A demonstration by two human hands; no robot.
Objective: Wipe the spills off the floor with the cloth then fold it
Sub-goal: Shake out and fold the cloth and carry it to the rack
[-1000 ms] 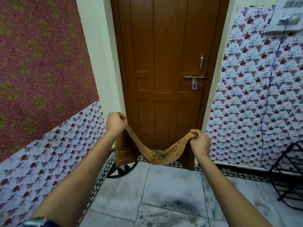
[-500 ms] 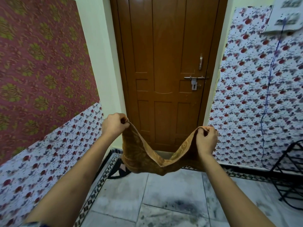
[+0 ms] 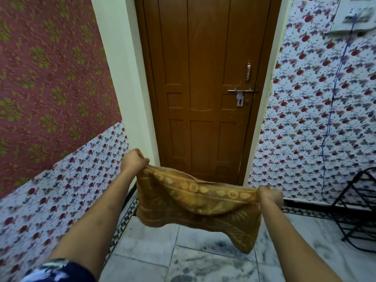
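**Cloth up in both hands, fold stage**

I've got the cloth (image 3: 195,202) off the floor (image 3: 154,251) and stretched in the air in front of the door (image 3: 205,88). My left hand (image 3: 133,162) is fisted round its upper left corner, my right hand (image 3: 269,195) is bunched on the upper right edge — both closed on fabric. Left sits higher than right, so the top hem runs tilted. The rest hangs slack below, lowest tail dangling near my right forearm, nothing touching the tiles.

Reason for the hold, as I read it: gripping two corners apart lets the weight pull the cloth flat, ready to bring edge to edge for a fold.

Count: one cloth, two hands, one door with one bolt latch (image 3: 241,94), one black wire rack (image 3: 358,210) at right, one blue cord (image 3: 333,94) down the right wall.

Floor shows dark grey smears — can't tell if that's leftover spill or marble veining.
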